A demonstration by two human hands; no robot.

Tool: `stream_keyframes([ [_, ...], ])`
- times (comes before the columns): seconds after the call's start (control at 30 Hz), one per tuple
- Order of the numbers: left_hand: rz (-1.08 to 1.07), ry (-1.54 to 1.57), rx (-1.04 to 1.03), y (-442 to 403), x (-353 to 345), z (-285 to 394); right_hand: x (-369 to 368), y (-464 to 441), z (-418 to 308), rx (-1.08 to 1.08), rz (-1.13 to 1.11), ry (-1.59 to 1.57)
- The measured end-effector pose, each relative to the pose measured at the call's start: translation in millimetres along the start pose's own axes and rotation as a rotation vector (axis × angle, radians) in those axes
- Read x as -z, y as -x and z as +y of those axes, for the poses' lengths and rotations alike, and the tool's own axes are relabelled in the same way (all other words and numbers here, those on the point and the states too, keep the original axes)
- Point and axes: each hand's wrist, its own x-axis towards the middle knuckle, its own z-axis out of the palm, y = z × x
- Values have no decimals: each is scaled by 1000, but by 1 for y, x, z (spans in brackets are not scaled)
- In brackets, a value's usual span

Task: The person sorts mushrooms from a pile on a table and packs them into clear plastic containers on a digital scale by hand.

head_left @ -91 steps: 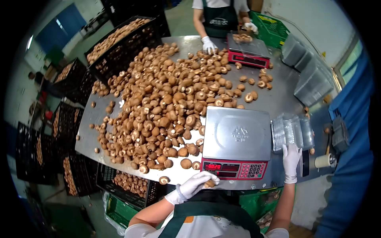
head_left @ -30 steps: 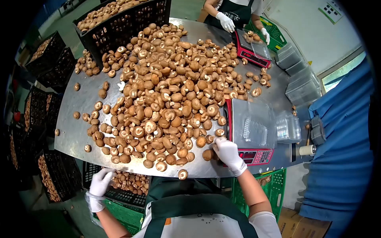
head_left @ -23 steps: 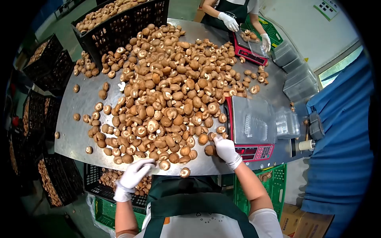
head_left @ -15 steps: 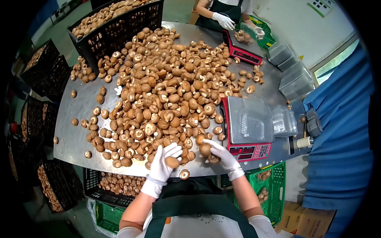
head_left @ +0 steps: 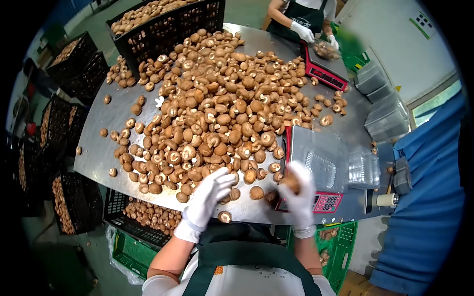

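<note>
A large heap of brown shiitake mushrooms spreads over the metal table. At the heap's near edge is my left hand, in a white glove, fingers stretched out, with no mushroom visible in it. My right hand, gloved and blurred by motion, holds a shiitake mushroom over the front left corner of the near red scale. Another blurred mushroom shows just left of that hand; whether it is held is unclear. One mushroom lies stem up by the table's front edge.
Clear plastic boxes stand right of the near scale, with more stacked behind. Across the table a co-worker's gloved hands are by a second red scale. A black crate of mushrooms stands back left; further crates sit below.
My right hand has moved right and up to the scale with a mushroom. The mushroom in my left palm no longer shows there. The whole view has shifted slightly.
</note>
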Motion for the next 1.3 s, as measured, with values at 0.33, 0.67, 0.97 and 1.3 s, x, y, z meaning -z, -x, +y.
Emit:
stream_keyframes([
  [0.33, 474, -1094, 197, 67, 55, -61, 90, -31, 99, -50, 24, 505],
  [0.67, 377, -1279, 288, 70, 47, -117, -11, -59, 28, 245, -301, -69],
  [0.97, 980, -1523, 272, 159, 143, -48, -178, -32, 4, 501, -632, 273],
  [1.3, 799, -1055, -200, 102, 156, 15, -156, -15, 46, 122, -432, -137],
])
